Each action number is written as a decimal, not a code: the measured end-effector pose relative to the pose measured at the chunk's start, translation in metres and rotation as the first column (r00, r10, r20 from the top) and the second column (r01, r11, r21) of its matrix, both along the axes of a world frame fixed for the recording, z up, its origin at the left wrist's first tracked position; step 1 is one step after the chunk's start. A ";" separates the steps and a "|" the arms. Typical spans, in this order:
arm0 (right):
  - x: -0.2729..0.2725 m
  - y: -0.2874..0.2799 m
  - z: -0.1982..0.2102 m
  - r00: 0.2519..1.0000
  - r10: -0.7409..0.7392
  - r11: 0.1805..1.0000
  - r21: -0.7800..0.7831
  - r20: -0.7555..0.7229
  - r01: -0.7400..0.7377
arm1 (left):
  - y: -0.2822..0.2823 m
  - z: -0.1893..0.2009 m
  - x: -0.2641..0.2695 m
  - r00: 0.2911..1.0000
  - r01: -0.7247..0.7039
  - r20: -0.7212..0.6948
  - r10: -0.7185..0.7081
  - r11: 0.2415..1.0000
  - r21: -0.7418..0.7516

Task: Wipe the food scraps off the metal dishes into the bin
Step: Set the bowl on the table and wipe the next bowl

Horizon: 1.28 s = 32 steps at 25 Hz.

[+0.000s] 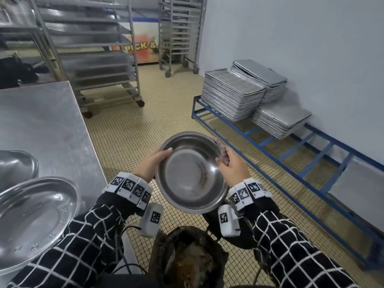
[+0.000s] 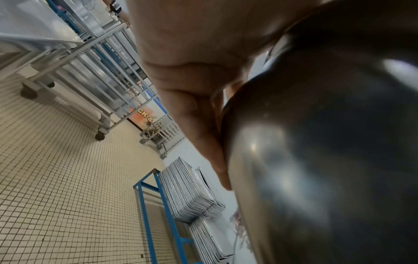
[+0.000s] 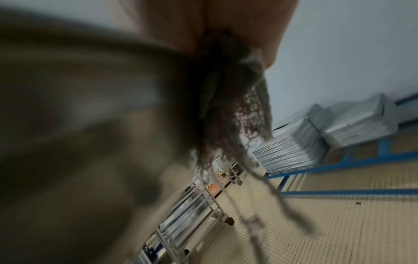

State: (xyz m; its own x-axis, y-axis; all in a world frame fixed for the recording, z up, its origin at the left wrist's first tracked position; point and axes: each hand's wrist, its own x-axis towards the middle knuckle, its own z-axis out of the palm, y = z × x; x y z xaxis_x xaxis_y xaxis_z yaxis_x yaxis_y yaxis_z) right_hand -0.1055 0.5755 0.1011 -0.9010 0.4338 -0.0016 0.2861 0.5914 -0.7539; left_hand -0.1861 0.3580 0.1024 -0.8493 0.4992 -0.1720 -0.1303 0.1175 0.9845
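A round metal bowl [image 1: 192,173] is held tilted above the floor, just beyond a dark bin [image 1: 187,256] with brown scraps in it. My left hand [image 1: 153,163] grips the bowl's left rim, thumb over the edge; in the left wrist view the fingers [image 2: 199,125] lie against the bowl's dark underside [image 2: 328,151]. My right hand [image 1: 230,165] clutches a grey netted cloth [image 1: 221,149] against the bowl's right rim. The right wrist view shows that frayed cloth [image 3: 233,110] hanging from the palm, with the blurred bowl [image 3: 79,125] on its left.
A steel table [image 1: 45,125] on the left carries an oval metal platter [image 1: 33,217] and another metal dish [image 1: 16,167]. Wheeled tray racks [image 1: 97,59] stand behind. Stacked baking trays [image 1: 234,94] rest on a blue frame [image 1: 291,159] along the right wall. Tiled floor lies between.
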 end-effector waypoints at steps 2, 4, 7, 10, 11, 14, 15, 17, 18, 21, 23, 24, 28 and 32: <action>0.002 -0.004 -0.006 0.993 -0.099 0.994 -0.058 -0.060 0.096 | -0.003 -0.002 0.001 0.996 -0.057 -0.066 0.060 0.997 0.047; 0.004 -0.009 -0.009 0.965 -0.229 0.964 -0.170 -0.128 0.206 | -0.002 0.000 0.007 0.989 -0.064 -0.130 0.077 0.992 0.106; 0.007 -0.023 -0.008 0.922 -0.351 0.903 -0.317 -0.162 0.289 | 0.004 0.000 0.021 0.963 -0.001 -0.268 0.033 0.993 0.121; 0.013 -0.031 -0.004 0.927 -0.319 0.901 -0.365 -0.196 0.233 | 0.009 0.005 0.027 0.953 -0.025 -0.298 0.056 0.994 0.108; 0.016 -0.032 -0.002 0.939 -0.282 0.911 -0.362 -0.196 0.198 | 0.009 0.005 0.025 0.950 -0.069 -0.294 0.104 0.989 0.127; 0.021 -0.035 -0.003 0.965 -0.186 0.943 -0.309 -0.186 0.122 | 0.003 0.005 0.020 0.931 -0.200 -0.275 0.241 0.965 0.170; 0.022 -0.036 -0.006 0.963 -0.182 0.952 -0.279 -0.197 0.123 | 0.002 0.004 0.019 0.928 -0.214 -0.271 0.257 0.961 0.177; 0.022 -0.039 -0.012 0.943 -0.202 0.961 -0.236 -0.264 0.140 | 0.001 0.002 0.019 0.913 -0.239 -0.290 0.285 0.953 0.185; 0.022 -0.043 -0.013 0.932 -0.204 0.965 -0.221 -0.300 0.141 | 0.000 0.000 0.017 0.911 -0.245 -0.295 0.287 0.954 0.171; 0.022 -0.062 -0.010 0.954 -0.061 0.989 -0.148 -0.293 0.018 | 0.001 -0.002 0.020 0.921 -0.224 -0.299 0.248 0.968 0.112; 0.023 -0.082 -0.008 0.956 0.186 0.976 -0.065 -0.228 -0.206 | 0.005 -0.001 0.022 0.936 -0.199 -0.268 0.227 0.972 0.128; 0.024 -0.091 -0.009 0.926 0.327 0.945 0.036 -0.189 -0.326 | 0.005 0.000 0.021 0.942 -0.202 -0.241 0.232 0.969 0.143; 0.025 -0.094 -0.025 0.814 0.581 0.753 0.389 -0.015 -0.530 | -0.004 0.005 0.010 0.943 -0.212 -0.234 0.237 0.969 0.127; 0.021 -0.065 -0.034 0.817 0.558 0.662 0.516 0.146 -0.544 | -0.010 0.014 0.008 0.926 -0.236 -0.293 0.239 0.971 0.047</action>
